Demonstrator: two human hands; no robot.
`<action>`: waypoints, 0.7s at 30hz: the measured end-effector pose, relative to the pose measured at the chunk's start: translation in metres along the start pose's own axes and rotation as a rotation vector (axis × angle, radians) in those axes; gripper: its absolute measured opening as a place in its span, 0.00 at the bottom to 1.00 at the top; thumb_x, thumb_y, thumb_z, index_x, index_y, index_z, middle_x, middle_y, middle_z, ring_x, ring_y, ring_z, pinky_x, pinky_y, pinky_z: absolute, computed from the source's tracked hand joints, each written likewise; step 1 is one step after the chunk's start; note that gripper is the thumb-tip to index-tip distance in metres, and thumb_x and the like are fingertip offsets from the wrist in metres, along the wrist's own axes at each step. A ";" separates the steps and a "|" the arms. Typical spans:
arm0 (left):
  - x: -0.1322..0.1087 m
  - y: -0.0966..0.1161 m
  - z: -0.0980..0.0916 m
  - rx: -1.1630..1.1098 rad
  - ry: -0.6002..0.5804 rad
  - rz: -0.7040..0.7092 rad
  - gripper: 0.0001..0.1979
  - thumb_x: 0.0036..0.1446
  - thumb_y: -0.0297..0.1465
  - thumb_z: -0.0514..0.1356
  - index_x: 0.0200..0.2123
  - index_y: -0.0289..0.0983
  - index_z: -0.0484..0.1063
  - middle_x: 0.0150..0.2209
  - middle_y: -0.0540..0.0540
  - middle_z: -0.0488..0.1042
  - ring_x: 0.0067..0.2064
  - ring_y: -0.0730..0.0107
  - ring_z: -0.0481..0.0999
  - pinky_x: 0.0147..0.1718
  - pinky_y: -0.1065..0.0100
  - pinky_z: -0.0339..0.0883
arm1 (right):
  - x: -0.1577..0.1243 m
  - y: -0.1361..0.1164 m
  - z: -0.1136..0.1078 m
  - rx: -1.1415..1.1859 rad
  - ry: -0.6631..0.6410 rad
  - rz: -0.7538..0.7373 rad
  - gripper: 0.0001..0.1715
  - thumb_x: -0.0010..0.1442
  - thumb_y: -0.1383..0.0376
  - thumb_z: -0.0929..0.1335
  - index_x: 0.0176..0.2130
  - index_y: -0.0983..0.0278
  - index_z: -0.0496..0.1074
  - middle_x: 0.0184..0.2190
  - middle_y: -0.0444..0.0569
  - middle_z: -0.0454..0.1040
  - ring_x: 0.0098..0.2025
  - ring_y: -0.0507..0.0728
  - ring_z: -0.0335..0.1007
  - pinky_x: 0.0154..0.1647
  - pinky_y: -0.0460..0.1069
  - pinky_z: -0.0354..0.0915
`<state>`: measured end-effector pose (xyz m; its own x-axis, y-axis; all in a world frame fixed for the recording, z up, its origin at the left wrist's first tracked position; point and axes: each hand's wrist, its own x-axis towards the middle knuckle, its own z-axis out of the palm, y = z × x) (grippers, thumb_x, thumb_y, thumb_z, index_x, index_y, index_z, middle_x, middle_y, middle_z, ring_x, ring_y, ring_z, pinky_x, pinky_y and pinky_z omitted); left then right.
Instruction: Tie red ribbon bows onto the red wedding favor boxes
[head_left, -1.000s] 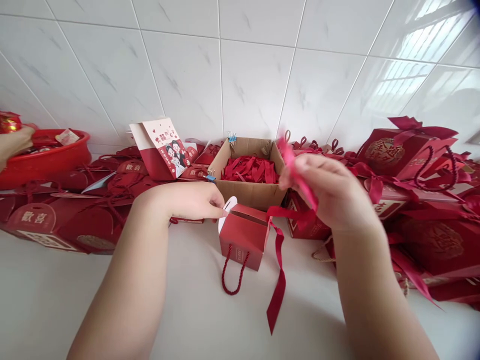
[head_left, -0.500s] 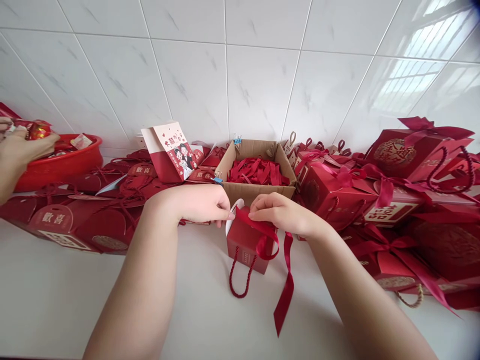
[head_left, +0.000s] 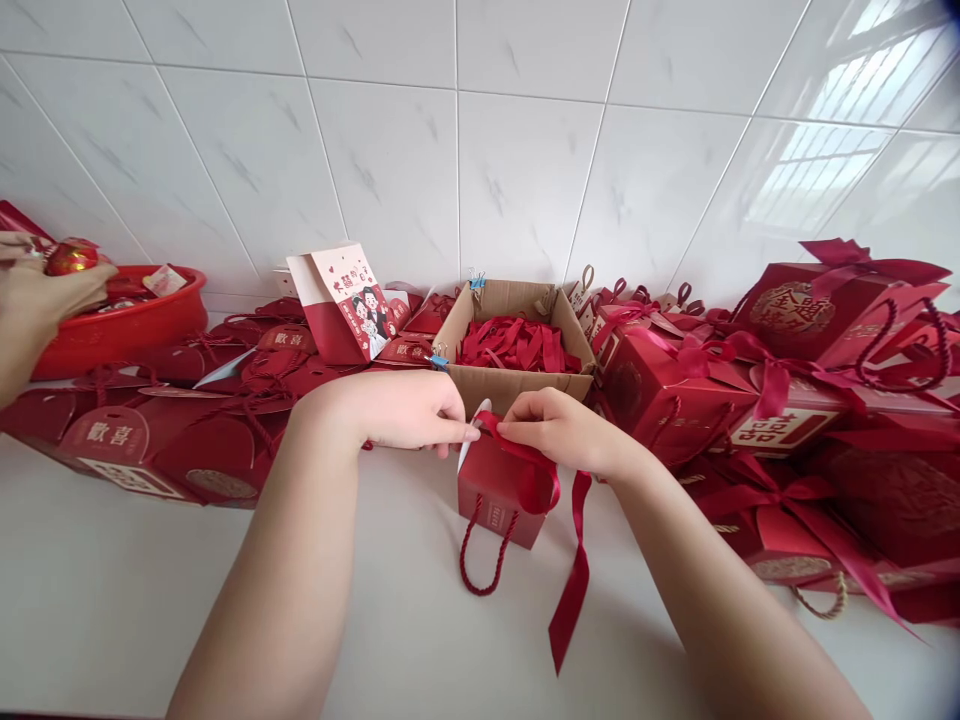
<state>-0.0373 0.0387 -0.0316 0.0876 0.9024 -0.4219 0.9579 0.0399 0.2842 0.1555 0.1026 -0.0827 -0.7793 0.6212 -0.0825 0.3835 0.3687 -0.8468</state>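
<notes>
The small red box (head_left: 499,500) stands on the white tabletop (head_left: 420,620), just in front of a cardboard carton (head_left: 517,384) heaped with red ribbons (head_left: 517,345). The right hand (head_left: 555,430) pinches a red ribbon (head_left: 571,610) between thumb and fingers at the box's top; it loops over the near side, and 1 end trails on the tabletop. The left hand (head_left: 435,418) has its thumb and fingertips at the pale-edged tab (head_left: 465,450); whether they pinch tab or ribbon, or only touch, I cannot tell. A twisted cord handle (head_left: 480,592) hangs in front.
</notes>
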 end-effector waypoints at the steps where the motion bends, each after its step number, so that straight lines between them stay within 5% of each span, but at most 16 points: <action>1: -0.001 0.000 -0.001 -0.009 0.004 -0.018 0.22 0.56 0.50 0.51 0.31 0.41 0.76 0.34 0.45 0.78 0.29 0.67 0.71 0.25 0.69 0.59 | 0.001 0.001 0.000 -0.029 0.010 -0.002 0.15 0.54 0.59 0.64 0.22 0.65 0.62 0.19 0.41 0.59 0.22 0.47 0.51 0.20 0.45 0.48; 9: 0.005 -0.002 -0.001 -0.083 0.071 -0.033 0.18 0.55 0.42 0.53 0.46 0.43 0.71 0.34 0.46 0.77 0.26 0.68 0.70 0.23 0.70 0.58 | 0.000 0.002 0.001 -0.105 0.059 0.019 0.09 0.51 0.65 0.63 0.21 0.64 0.62 0.21 0.42 0.63 0.22 0.48 0.56 0.20 0.45 0.52; 21: 0.011 0.007 0.002 -0.045 0.099 0.014 0.07 0.53 0.36 0.54 0.27 0.40 0.64 0.27 0.50 0.68 0.23 0.72 0.63 0.20 0.71 0.53 | -0.001 0.002 0.001 -0.184 0.128 -0.016 0.08 0.50 0.66 0.64 0.21 0.64 0.62 0.23 0.43 0.66 0.23 0.48 0.57 0.20 0.44 0.53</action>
<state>-0.0290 0.0479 -0.0362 0.0717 0.9408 -0.3313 0.9435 0.0438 0.3286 0.1565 0.1027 -0.0848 -0.7215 0.6924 0.0076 0.4643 0.4919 -0.7365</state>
